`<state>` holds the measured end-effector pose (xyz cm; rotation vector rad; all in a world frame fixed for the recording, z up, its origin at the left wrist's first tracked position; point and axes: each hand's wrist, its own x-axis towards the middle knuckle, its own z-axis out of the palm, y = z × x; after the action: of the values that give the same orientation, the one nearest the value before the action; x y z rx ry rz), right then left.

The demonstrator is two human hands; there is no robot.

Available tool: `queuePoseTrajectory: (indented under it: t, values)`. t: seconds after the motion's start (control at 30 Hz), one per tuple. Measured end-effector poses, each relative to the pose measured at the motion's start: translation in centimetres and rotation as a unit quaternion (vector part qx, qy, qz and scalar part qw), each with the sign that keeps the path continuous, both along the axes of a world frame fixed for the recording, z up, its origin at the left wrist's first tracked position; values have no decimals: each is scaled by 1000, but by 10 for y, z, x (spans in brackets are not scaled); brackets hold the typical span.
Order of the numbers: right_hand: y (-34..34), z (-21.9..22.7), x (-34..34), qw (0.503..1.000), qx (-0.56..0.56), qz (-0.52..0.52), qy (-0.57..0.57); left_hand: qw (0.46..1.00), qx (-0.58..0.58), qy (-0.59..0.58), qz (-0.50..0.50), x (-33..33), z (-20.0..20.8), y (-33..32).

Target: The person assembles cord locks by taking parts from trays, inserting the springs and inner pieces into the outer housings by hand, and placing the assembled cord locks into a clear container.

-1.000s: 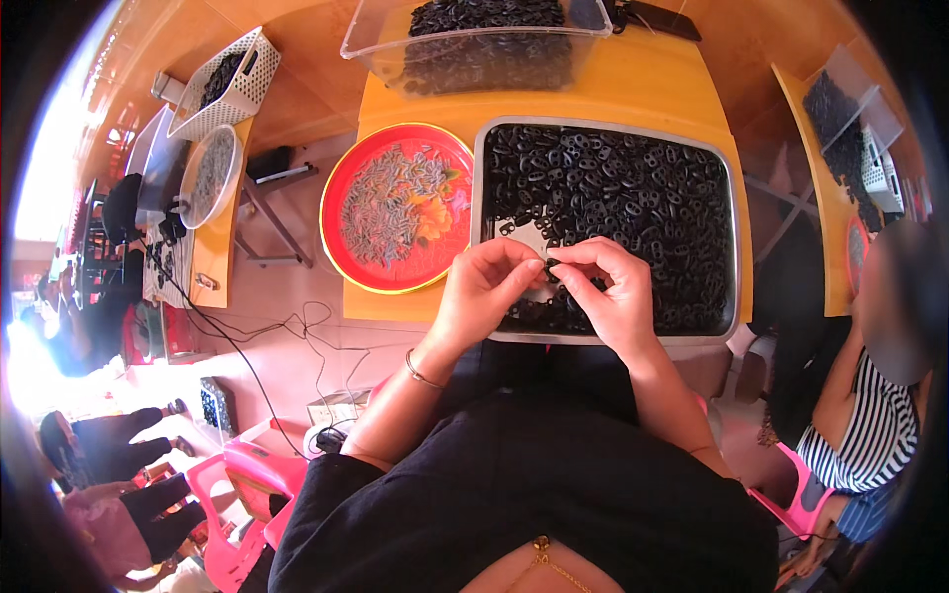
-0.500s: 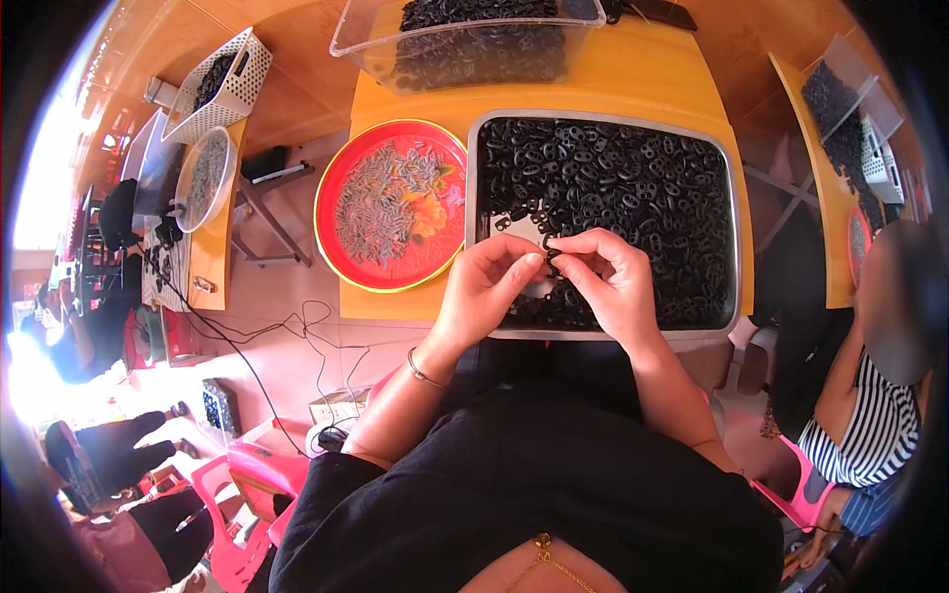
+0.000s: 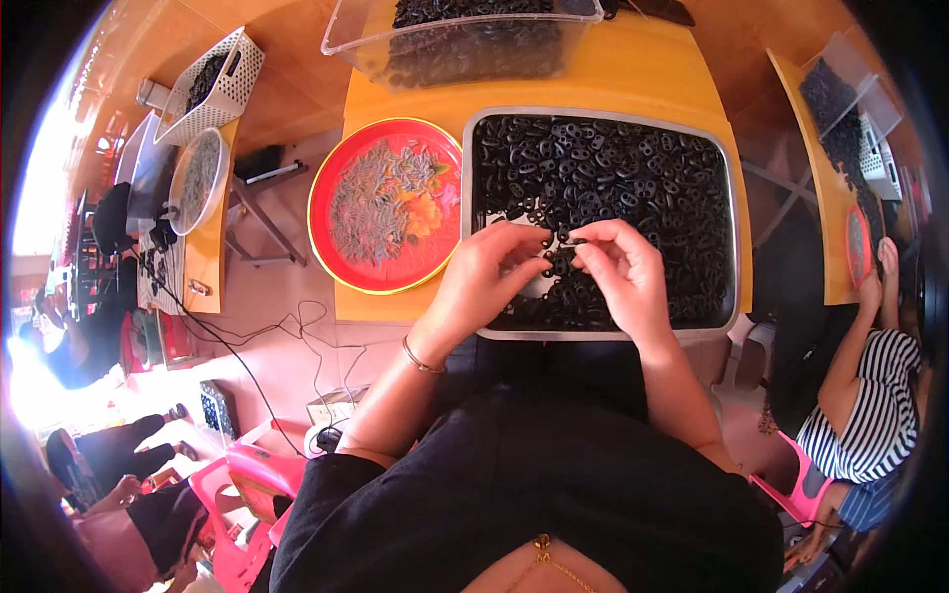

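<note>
The left hand and the right hand are meeting over the near edge of a shallow metal tray that is sitting on the right part of a yellow tabletop. The tray is holding a thick layer of small black plastic pieces, and both hands are hovering just above them. The fingers of the two hands are pressing together tip to tip, pinching a small black piece between them; its exact shape is too small to tell. A thin bracelet is circling the left wrist.

Just left of the tray, touching its side, a round red plate is carrying a heap of small grey parts. At the far edge of the tabletop a clear plastic bin is holding more black pieces.

Farther left, a second tabletop is bearing a white basket and a pale bowl of grey parts. On the right, a person in a striped top is sitting at another yellow tabletop. A pink plastic chair is standing near left.
</note>
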<state>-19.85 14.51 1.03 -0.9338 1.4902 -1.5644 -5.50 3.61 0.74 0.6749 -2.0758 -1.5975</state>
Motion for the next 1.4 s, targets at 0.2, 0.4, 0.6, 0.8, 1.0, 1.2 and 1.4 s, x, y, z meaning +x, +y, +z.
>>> queuePoseTrajectory:
  t: [0.2, 0.4, 0.6, 0.8, 1.0, 1.2, 1.4]
  values:
    - [6, 5, -9, 999, -36, -3, -16, 948, -291, -113, -65, -6, -13, 3]
    - [11, 2, -8, 999, -5, 3, -32, 943, -293, -143, -72, -10, -20, 5]
    - [14, 4, -8, 998, -17, 13, -53, 992, -80, -84, -58, -2, -12, 5]
    - [11, 10, 0, 997, -30, 15, -69, 949, 282, 137, -29, 7, 2, 8]
    - [5, 13, 9, 997, -29, 30, -65, 915, 366, 168, -7, 15, 3, 10]
    - [4, 13, 12, 996, -45, 31, -68, 898, 385, 214, -3, 17, 1, 14]
    - [4, 13, 14, 997, -41, 25, -63, 866, 427, 260, -20, 18, -9, 15]
